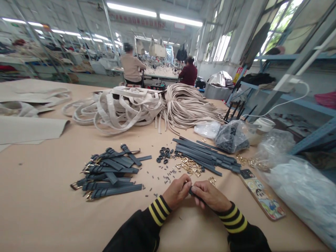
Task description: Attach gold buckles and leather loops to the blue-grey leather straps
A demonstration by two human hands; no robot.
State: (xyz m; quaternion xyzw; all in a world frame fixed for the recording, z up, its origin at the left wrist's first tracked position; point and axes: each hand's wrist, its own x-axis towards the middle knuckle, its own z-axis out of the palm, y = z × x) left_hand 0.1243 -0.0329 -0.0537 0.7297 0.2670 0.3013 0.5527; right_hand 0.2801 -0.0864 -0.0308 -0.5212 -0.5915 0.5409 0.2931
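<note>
pinching a small dark piece between the fingertips of left hand and right hand, head view, just nearer than the gold buckles, buckled straps left of the buckles, flat dark straps behind them, patterned phone to their right

Buckled flat dark-grey straps lie left of the left hand; a rectangular patterned phone lies right of the right hand; rectangular gold metal buckles lie beyond both.
</note>
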